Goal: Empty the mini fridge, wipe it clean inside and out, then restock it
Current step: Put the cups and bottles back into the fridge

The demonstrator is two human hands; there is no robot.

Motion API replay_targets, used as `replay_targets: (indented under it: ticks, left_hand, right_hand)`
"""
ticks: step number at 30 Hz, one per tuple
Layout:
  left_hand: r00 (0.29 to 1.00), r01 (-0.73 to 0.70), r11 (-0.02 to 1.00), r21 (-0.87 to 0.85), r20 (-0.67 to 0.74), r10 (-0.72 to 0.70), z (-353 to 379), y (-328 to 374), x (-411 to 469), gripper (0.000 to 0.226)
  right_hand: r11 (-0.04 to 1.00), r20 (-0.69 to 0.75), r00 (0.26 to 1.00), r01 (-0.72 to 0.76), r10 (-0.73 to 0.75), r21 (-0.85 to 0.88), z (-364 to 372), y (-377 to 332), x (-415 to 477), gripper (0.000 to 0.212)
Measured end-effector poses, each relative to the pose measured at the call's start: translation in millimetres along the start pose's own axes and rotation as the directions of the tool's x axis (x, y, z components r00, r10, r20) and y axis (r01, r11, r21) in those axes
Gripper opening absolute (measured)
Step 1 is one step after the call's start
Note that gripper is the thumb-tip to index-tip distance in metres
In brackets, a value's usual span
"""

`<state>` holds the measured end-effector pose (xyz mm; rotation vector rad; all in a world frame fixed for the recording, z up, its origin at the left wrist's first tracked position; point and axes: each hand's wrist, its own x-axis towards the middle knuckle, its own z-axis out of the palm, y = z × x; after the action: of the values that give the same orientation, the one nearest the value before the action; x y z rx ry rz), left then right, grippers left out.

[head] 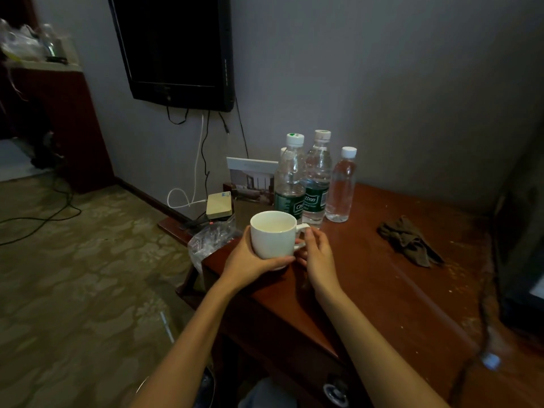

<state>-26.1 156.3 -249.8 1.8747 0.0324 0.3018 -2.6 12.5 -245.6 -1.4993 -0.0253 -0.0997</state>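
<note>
White ceramic, the mug (272,235) sits in a two-handed grip. The left hand (247,260) wraps its body, thumb curled across the near side, while the right hand (316,251) closes its fingers on the handle (whether the base touches the wooden table (368,275) I cannot tell). Just beyond the grip stand a green-labelled bottle (290,178), a second labelled bottle (317,178) and a plain bottle (341,187), all capped. Well to the right of the grip a brown cloth (409,241) lies crumpled on the tabletop. Left of the grip, a clear plastic bag (209,240) hangs over the table's edge.
</note>
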Motion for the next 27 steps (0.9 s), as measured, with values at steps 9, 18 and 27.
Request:
replay_targets:
  ticks: [9, 18, 27]
  left_hand:
    - [0.987, 0.147, 0.984, 0.096, -0.078, -0.14, 20.2, 24.8, -36.7, 0.102]
    - [0.971, 0.213, 0.948, -0.235, -0.056, -0.232, 47.4, 33.2, -69.8, 0.088]
    - [0.987, 0.152, 0.853, -0.499, 0.036, -0.155, 78.3, 61.7, -110.6, 0.072]
  right_hand:
    - [1.0, 0.022, 1.0, 0.005, -0.005, 0.005, -5.8, -5.2, -25.1, 0.017]
    - [0.995, -0.073, 0.993, 0.093, -0.09, 0.037, -20.5, -4.1, -74.4, 0.047]
    - [0.992, -0.135, 0.988, 0.086, -0.072, 0.097, -51.5, -10.3, -115.4, 0.071]
